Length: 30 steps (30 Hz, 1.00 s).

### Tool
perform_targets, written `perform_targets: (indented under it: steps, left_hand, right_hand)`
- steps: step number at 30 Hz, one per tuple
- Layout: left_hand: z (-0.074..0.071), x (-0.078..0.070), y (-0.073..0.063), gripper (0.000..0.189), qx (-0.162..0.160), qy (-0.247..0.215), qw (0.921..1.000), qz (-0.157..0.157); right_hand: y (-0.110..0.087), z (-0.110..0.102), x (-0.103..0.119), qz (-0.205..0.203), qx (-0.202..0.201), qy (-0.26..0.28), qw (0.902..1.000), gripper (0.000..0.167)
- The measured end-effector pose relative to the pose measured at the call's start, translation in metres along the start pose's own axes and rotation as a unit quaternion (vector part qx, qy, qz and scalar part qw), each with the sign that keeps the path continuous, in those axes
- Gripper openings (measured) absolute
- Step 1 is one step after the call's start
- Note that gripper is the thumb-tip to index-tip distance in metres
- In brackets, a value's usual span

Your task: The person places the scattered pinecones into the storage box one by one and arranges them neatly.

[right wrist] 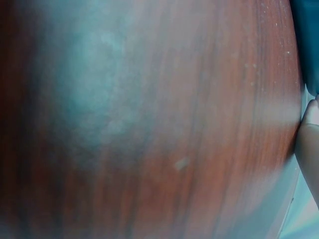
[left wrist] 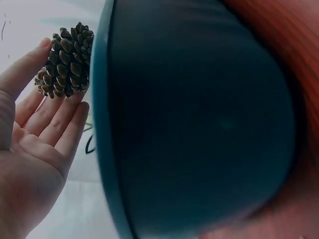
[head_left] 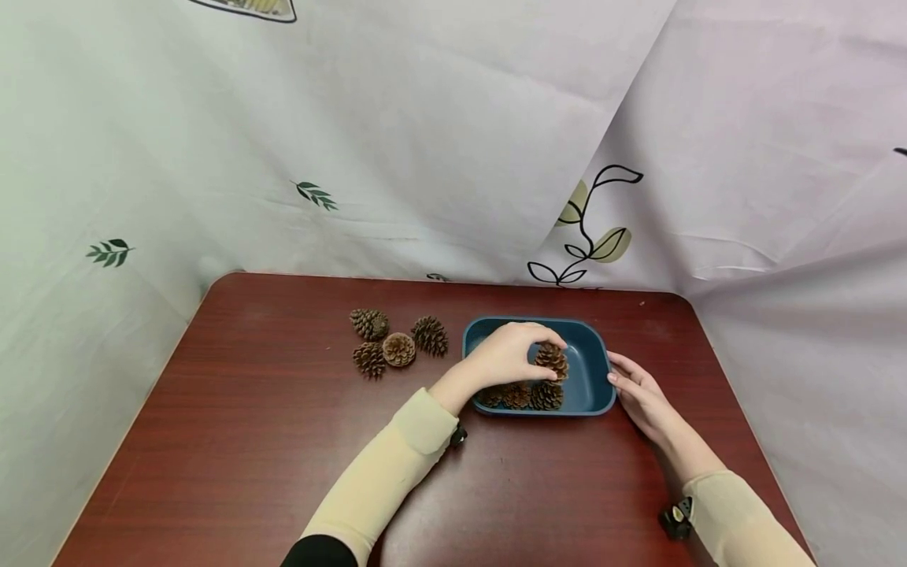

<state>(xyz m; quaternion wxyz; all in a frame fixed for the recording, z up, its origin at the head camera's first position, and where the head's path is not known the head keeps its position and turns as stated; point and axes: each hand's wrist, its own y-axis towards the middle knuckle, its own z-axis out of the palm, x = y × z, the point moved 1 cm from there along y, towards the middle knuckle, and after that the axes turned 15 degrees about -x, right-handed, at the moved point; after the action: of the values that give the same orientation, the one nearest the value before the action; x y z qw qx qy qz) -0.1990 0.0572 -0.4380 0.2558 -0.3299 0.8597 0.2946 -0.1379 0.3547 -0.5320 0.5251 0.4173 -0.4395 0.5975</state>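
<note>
My left hand (head_left: 505,354) reaches over a blue plastic tray (head_left: 594,394) and holds a pine cone (head_left: 552,361) between thumb and fingertips. In the left wrist view, the same pine cone (left wrist: 67,62) shows beyond the tray's rim (left wrist: 102,124), thumb on one side and fingers on the other. More pine cones (head_left: 546,395) lie inside along the tray's near side, partly hidden by the left hand. At the tray's right end, my right hand (head_left: 646,402) grips the edge, its thumb at the rim. Only a sliver of this hand (right wrist: 310,134) appears in the right wrist view.
Several pine cones (head_left: 399,350) sit in a loose group on the reddish-brown table (head_left: 248,409), left of the tray. A pale printed cloth (head_left: 425,142) hangs behind the table and along its sides.
</note>
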Motion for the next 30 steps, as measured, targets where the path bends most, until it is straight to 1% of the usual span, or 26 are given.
perform_targets:
  steps: [7, 11, 14, 20, 30]
  left_hand:
    - [0.014, -0.008, 0.009, 0.044, 0.003, -0.02, 0.9998, 0.006]
    - [0.023, -0.012, 0.014, 0.045, 0.006, -0.015, 0.9998, 0.006]
    - [0.029, -0.015, 0.017, 0.045, 0.015, -0.009, 0.9998, 0.004]
    - [0.041, -0.018, 0.019, 0.044, 0.033, -0.004, 0.9994, 0.002]
    - [0.053, -0.018, 0.019, 0.042, 0.051, 0.012, 0.9986, -0.002]
  right_hand:
    - [0.001, -0.001, 0.001, -0.001, 0.001, -0.01, 0.9999, 0.046]
    - [0.001, -0.001, 0.001, -0.001, 0.005, -0.013, 0.9999, 0.046]
    - [0.001, -0.001, 0.001, -0.002, 0.007, -0.014, 0.9999, 0.046]
    - [0.001, -0.001, 0.001, -0.003, 0.011, -0.019, 0.9998, 0.046]
    - [0.001, -0.002, 0.001, -0.013, 0.02, -0.012, 0.9996, 0.046]
